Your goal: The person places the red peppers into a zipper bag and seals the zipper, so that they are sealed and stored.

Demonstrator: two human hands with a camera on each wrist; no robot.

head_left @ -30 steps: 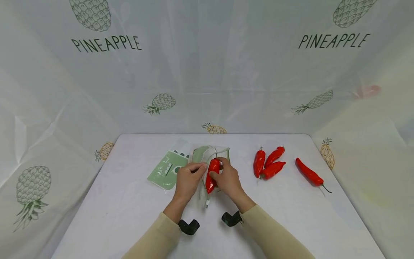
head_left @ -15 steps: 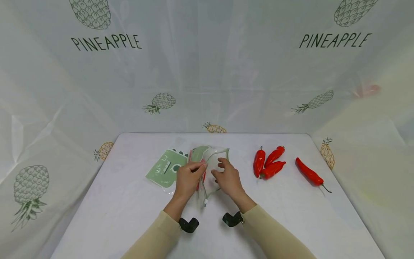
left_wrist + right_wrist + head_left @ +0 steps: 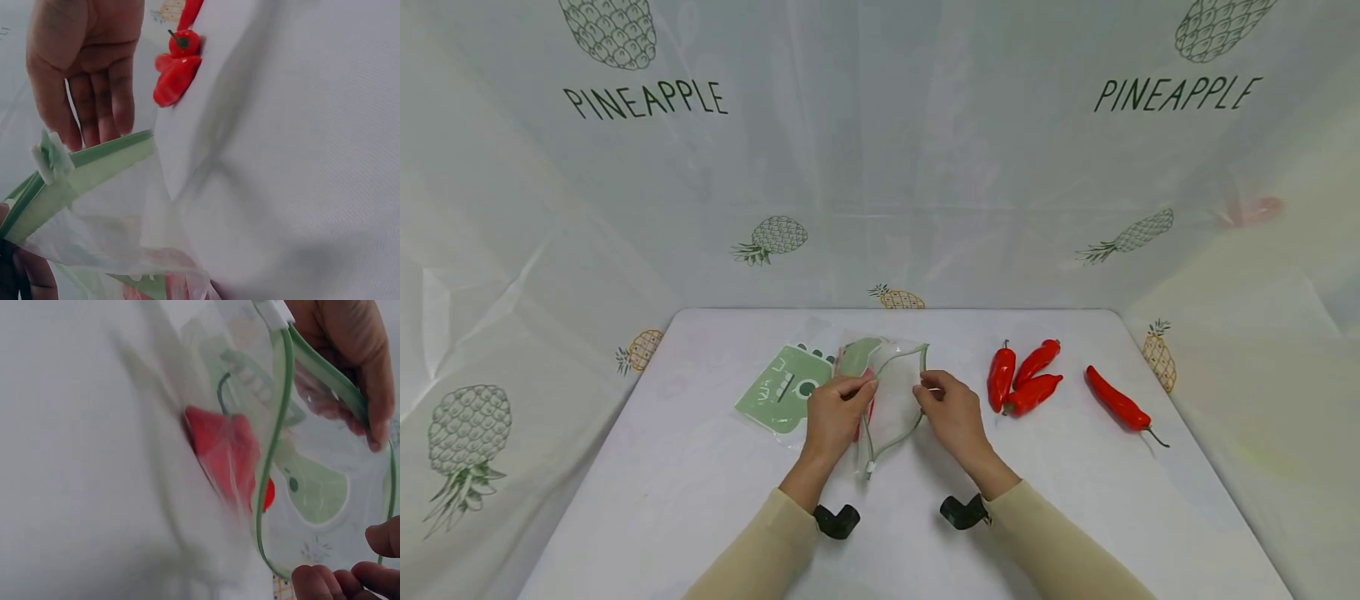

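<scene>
A clear zip bag (image 3: 898, 404) with a green rim and white slider (image 3: 275, 314) gapes between the hands. My left hand (image 3: 831, 421) pinches its left edge in the head view. The right hand (image 3: 957, 421) is at the opposite side, with thumb and fingers on either side of the green rim. Inside the bag, a red chili pepper (image 3: 222, 450) with a dark curved stem shows through the plastic in the right wrist view. A bit of red beside it is mostly hidden.
A flat green bag (image 3: 778, 396) with a cartoon face lies left of the hands. To the right, three red chili peppers (image 3: 1001, 379) lie grouped, and a single long chili pepper (image 3: 1117, 400) sits near the table's right edge. Pineapple-print sheeting (image 3: 880, 167) surrounds the white table.
A red chili pepper gripped by the right hand at the bag's mouth went into the bag. The right hand let go of it, then moved right to the rim. The left hand stayed put.
</scene>
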